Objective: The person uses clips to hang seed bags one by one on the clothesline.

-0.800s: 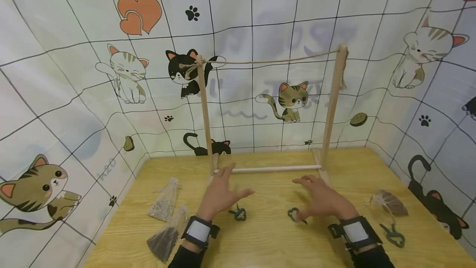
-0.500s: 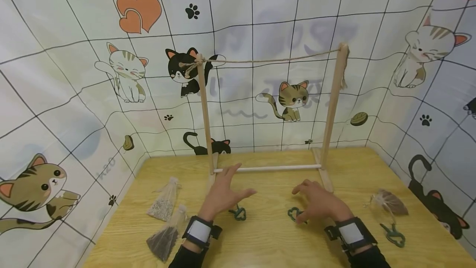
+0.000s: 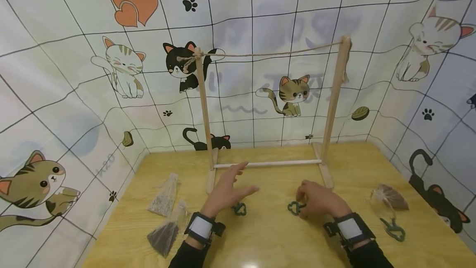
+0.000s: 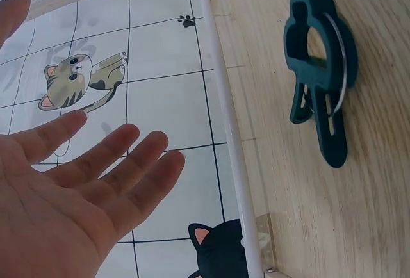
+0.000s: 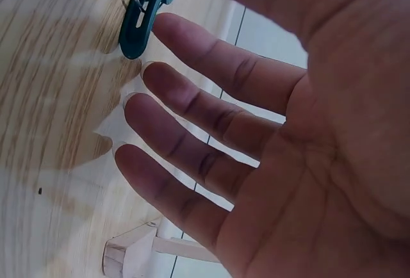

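Right hand (image 3: 320,202) has its fingers relaxed and just touching a dark green plastic clip (image 3: 293,208) mid-bench. Left hand (image 3: 224,191) hovers flat and empty over another green clip (image 3: 239,209), holding nothing.

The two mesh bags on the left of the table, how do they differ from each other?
The nearer mesh bag holds dark brown grains, while the farther mesh bag holds pale, greyish ones. The nearer one lies close to the table's front edge beside the left hand's wrist band; the farther one lies further back and a little more to the left. Both are sheer pouches, gathered at the top and lying flat, untouched.
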The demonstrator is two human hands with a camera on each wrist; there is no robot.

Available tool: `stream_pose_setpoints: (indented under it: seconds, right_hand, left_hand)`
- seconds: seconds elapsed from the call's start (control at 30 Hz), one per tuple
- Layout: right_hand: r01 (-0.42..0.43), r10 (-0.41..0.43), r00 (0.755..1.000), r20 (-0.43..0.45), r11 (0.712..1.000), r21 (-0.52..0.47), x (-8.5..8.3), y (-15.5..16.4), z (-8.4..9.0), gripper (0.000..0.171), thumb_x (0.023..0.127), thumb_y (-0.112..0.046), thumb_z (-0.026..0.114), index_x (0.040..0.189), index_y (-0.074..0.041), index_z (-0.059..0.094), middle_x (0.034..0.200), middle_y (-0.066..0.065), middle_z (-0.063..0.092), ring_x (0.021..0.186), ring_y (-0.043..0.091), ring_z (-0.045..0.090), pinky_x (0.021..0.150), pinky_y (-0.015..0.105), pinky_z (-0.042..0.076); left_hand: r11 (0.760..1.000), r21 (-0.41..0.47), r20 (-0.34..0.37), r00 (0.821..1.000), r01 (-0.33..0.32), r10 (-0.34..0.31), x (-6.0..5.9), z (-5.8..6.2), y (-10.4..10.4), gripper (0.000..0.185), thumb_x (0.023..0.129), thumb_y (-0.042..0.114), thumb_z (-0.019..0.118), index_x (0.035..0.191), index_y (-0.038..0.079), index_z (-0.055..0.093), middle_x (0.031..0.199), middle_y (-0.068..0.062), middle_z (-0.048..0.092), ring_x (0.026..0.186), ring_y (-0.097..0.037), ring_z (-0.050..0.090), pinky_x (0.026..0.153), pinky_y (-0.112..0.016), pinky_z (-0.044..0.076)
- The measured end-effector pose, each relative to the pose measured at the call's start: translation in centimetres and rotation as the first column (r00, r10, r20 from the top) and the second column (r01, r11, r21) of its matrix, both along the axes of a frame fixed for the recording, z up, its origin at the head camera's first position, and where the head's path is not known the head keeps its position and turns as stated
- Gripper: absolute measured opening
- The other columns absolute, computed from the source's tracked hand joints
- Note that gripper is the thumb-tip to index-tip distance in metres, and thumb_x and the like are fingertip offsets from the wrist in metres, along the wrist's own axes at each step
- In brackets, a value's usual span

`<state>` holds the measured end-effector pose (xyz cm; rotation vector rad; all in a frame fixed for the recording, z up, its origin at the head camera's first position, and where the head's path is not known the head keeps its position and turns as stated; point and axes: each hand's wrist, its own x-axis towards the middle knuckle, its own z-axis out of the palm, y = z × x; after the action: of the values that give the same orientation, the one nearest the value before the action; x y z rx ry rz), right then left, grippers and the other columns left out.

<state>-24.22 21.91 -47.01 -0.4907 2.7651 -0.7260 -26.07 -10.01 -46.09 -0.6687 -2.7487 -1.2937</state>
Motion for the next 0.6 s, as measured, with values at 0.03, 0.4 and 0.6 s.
stream_pose_setpoints:
  seconds: [0.03,0.4,0.6]
  right_hand:
    - [-0.002,0.002,1.000,-0.006,1.000,-0.004,-0.04,0.02,0.06,0.036,0.066,-0.015,0.094,0.096,-0.014,0.074,0.100,0.001,0.058,0.088,0.017,0.055,0.074,0.036,0.052]
    - [0.019,-0.019,1.000,-0.003,0.999,-0.035,-0.09,-0.03,-0.02,0.019,0.069,-0.002,0.082,0.083,-0.010,0.072,0.086,0.002,0.065,0.073,0.018,0.055,0.060,0.033,0.049]
    - [0.037,-0.037,0.999,-0.014,0.999,-0.015,-0.06,-0.01,-0.09,0.019,0.068,-0.002,0.080,0.082,-0.011,0.070,0.082,0.000,0.064,0.069,0.017,0.056,0.057,0.032,0.048]
  left_hand:
    - [1.000,0.003,-0.005,1.000,0.008,-0.008,-0.04,0.12,0.03,0.087,0.084,0.070,0.072,0.157,0.036,0.038,0.153,0.002,0.051,0.137,-0.022,0.053,0.110,-0.045,0.049]
    - [0.999,0.025,-0.013,0.999,0.034,-0.033,0.14,0.27,0.12,0.081,0.088,0.065,0.070,0.157,0.033,0.039,0.147,-0.002,0.057,0.131,-0.022,0.057,0.105,-0.045,0.053]
    - [0.999,0.037,-0.028,0.999,0.040,-0.039,0.32,0.55,0.21,0.077,0.090,0.062,0.070,0.156,0.031,0.042,0.143,-0.001,0.059,0.129,-0.021,0.059,0.104,-0.043,0.053]
